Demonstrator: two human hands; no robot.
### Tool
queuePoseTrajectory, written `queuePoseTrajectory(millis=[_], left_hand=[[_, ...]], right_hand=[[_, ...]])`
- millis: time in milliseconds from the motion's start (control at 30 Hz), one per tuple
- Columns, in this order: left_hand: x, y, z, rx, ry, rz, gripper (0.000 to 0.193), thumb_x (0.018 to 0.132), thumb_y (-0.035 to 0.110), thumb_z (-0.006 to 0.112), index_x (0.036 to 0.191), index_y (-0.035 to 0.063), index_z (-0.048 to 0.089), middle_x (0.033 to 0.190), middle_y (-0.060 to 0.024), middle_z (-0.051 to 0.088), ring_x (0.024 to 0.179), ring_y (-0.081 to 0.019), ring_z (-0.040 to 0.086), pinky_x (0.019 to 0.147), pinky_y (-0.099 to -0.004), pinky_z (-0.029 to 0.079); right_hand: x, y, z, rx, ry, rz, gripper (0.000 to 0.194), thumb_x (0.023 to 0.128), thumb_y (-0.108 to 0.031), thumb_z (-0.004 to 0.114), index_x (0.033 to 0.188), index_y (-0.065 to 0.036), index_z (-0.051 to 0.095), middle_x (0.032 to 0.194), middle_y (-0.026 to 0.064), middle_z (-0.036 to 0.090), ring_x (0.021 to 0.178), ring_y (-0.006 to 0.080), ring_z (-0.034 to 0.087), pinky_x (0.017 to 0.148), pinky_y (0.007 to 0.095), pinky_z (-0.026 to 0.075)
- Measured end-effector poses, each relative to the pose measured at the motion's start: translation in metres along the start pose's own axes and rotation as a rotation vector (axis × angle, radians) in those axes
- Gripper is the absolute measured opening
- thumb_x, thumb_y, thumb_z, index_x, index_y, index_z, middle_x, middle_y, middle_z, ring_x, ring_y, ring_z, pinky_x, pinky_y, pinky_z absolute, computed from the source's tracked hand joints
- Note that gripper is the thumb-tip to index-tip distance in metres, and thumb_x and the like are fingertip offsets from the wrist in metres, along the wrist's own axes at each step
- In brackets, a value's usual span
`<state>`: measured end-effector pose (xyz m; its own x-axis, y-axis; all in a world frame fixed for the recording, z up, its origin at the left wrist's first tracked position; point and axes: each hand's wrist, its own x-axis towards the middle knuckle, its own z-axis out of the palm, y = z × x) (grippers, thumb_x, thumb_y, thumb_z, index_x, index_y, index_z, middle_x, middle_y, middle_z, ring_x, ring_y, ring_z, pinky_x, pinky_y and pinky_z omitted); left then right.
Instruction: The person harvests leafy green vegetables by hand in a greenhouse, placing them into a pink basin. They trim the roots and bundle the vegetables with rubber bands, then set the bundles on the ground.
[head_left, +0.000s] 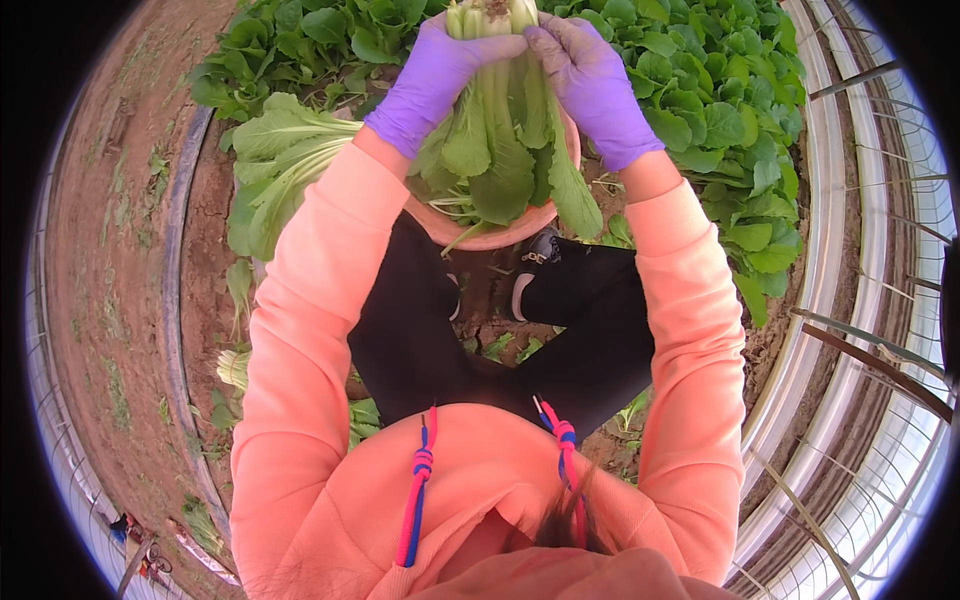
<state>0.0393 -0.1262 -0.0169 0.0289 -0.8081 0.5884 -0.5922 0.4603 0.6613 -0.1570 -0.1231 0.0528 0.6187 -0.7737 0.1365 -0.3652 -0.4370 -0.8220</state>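
Note:
Both my hands are in purple gloves at the top of the view. My left hand (439, 79) grips a bunch of leafy greens (506, 161) near its base, thumb across the pale stalks. The cut root end points up and away from me, and the leaves hang towards me. At the right side of that base, my right hand (589, 90) pinches an outer stalk; its glove fingers are soiled. Under the bunch stands an orange-pink basin (487, 240) with loose leaves in it. The hanging leaves hide most of the basin.
Rows of growing greens (720, 120) lie ahead and to the right. Picked greens (289, 165) lie beside my left forearm. A dark hose or strip (176, 247) runs along the soil on the left. Metal rods (874, 360) and plastic sheeting edge the right side.

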Motion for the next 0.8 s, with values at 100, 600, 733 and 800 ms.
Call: queuePoseTrajectory(millis=[100, 600, 733, 800], left_hand=[[-0.001, 0.005, 0.002, -0.647, -0.117, -0.152, 0.01, 0.089, 0.01, 0.058, 0.092, 0.0046, 0.066, 0.085, -0.0107, 0.067, 0.074, -0.0221, 0.061, 0.068, -0.0366, 0.051], [-0.023, 0.083, -0.049, -0.732, -0.248, -0.707, 0.038, 0.076, 0.009, 0.077, 0.111, 0.001, 0.065, 0.097, -0.006, 0.069, 0.085, -0.014, 0.066, 0.078, -0.0282, 0.053], [-0.02, 0.087, -0.049, -0.897, -0.126, -0.703, 0.038, 0.076, 0.009, 0.077, 0.111, 0.0009, 0.065, 0.097, -0.0068, 0.07, 0.085, -0.0153, 0.067, 0.079, -0.0301, 0.054], [-0.019, 0.086, -0.049, -0.945, -0.086, -0.683, 0.041, 0.077, 0.007, 0.075, 0.116, 0.0014, 0.063, 0.101, -0.0081, 0.069, 0.089, -0.017, 0.068, 0.082, -0.032, 0.056]], right_hand=[[0.003, 0.011, 0.011, -0.045, 0.209, -0.225, 0.036, 0.1, -0.023, 0.059, 0.126, 0.001, 0.059, 0.108, 0.0117, 0.068, 0.097, 0.0166, 0.063, 0.088, 0.0289, 0.05], [0.009, 0.023, -0.042, -0.255, 0.571, -0.136, 0.032, 0.1, -0.019, 0.056, 0.129, -0.01, 0.061, 0.1, 0.0109, 0.061, 0.092, 0.0206, 0.059, 0.081, 0.0309, 0.049], [-0.009, 0.011, -0.008, 0.55, -0.097, 0.05, 0.059, 0.101, -0.034, 0.054, 0.148, -0.002, 0.038, 0.146, 0.0153, 0.046, 0.135, 0.0212, 0.043, 0.111, 0.0308, 0.033], [-0.013, 0.008, 0.003, 0.691, -0.164, 0.088, 0.057, 0.102, -0.031, 0.053, 0.147, -0.001, 0.039, 0.145, 0.0131, 0.047, 0.133, 0.0183, 0.044, 0.11, 0.0299, 0.033]])
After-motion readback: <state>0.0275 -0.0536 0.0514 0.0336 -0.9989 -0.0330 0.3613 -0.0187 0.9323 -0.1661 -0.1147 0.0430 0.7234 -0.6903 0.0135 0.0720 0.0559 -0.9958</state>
